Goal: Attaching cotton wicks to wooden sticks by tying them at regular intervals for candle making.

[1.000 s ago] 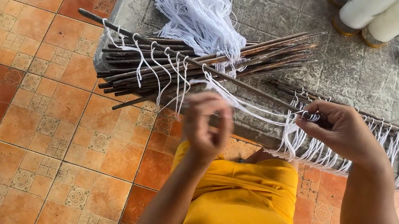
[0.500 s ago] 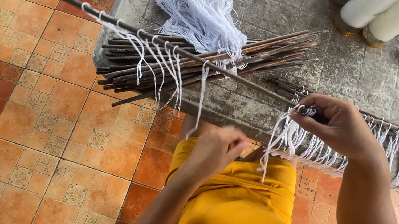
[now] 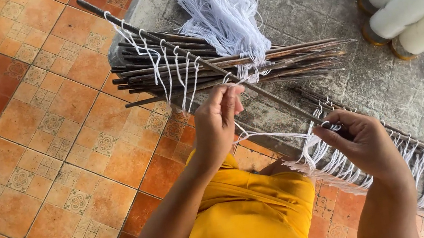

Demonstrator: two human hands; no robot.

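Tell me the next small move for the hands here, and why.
Probably the left hand should bring its pinched white string down to the long stick, beside the right hand. The string runs loose from the left fingers to the stick, where the right hand grips next to strings already hanging in a row, so looping on this one looks like the next step.

So the person's wearing bright mustard-yellow clothing point(image 3: 251, 215) that bunches into soft folds and creases across the lap, both forearms are bare with no sleeves reaching them, and I can't spot any rings, watch or bracelets on the left hand point(image 3: 218, 121) or right hand point(image 3: 368, 144).
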